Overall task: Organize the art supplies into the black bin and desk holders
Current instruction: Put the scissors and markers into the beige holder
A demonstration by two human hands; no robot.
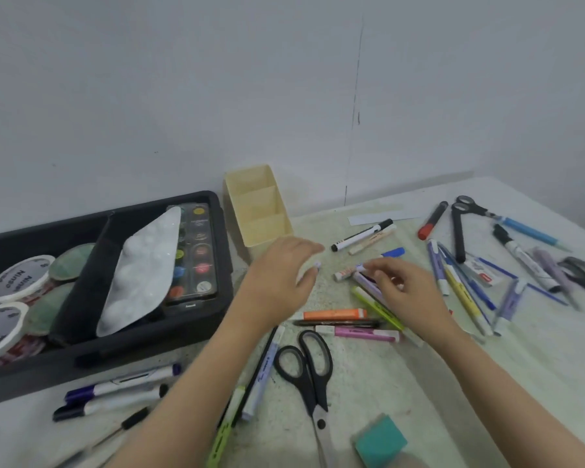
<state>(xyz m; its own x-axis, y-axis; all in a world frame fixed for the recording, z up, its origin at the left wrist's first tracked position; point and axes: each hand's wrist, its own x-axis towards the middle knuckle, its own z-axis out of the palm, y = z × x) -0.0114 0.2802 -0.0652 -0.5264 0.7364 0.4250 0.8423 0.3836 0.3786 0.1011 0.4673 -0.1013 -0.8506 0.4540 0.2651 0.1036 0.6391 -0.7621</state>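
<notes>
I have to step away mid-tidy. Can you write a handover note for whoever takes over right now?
Hands: the left hand is open, hovering in front of the cream holder. The right hand pinches a lilac highlighter lying among the loose pens.
Done: the tape rolls, white palette and paint set lie in the black bin.
Left: the holder's three compartments look empty. The markers, highlighters, black scissors and a teal block are scattered on the table.

The bin (213, 198) lies at nine o'clock, the holder (262, 228) just beside it at twelve; scissors (309, 373) at six, pens (463, 295) scattered, perhaps overlapping, toward three.
</notes>
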